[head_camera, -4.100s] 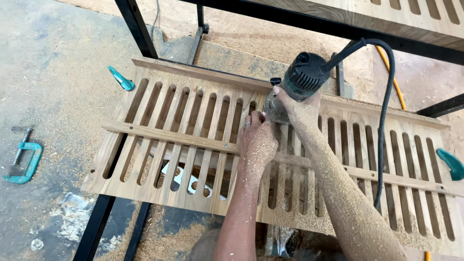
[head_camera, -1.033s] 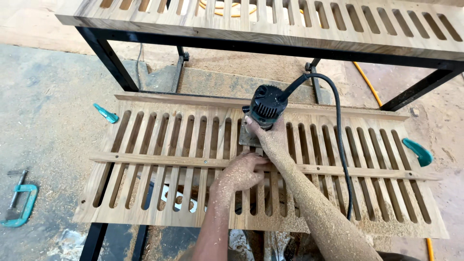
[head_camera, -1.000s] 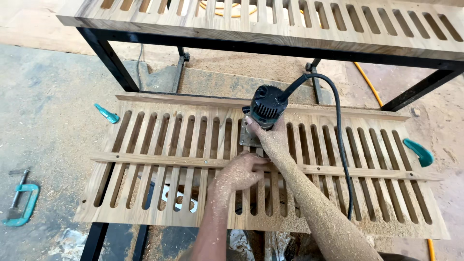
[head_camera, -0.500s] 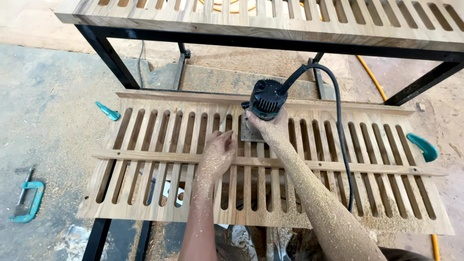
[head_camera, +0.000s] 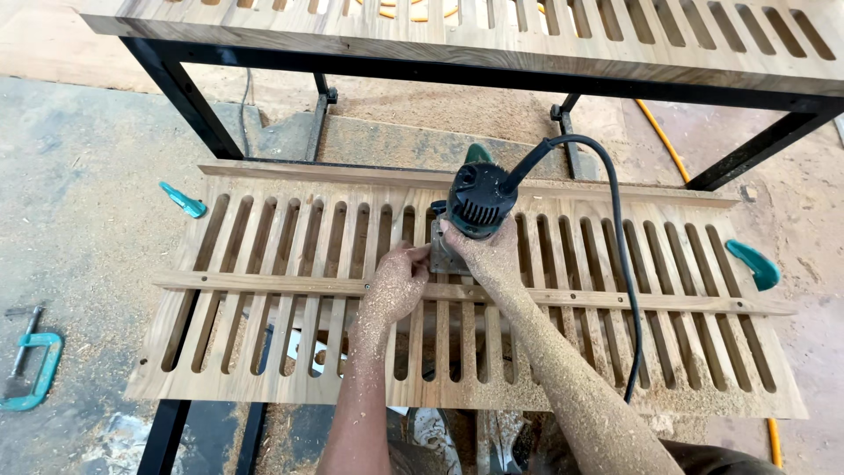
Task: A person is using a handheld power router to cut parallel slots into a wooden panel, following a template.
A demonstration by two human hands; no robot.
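Two hands: both meet at one tool near the middle of the panel.
Tool: a small dark-green router [head_camera: 477, 204] stands upright on the slotted wooden panel [head_camera: 264, 369], its base sitting over a slot just beyond the cross batten [head_camera: 264, 283].
Right hand [head_camera: 489, 253]: clamped round the router's lower body from the near side, fingers wrapped tight, forearm dusted with sawdust.
Left hand [head_camera: 393, 286]: just left of the right hand, fingers loosely curled and partly apart, fingertips touching the router's base plate and the slats beside it; it grips nothing fully.
Nearer hand: the right one, since the tool is already inside its grasp.
Long axis: the slots run straight away from the hands, crossing the batten at right angles.
Cord [head_camera: 615, 264]: black, loops off the router's top to the right and falls back along the right forearm.
Surroundings: a teal clamp [head_camera: 753, 264] well to the right, another [head_camera: 183, 200] well to the left.
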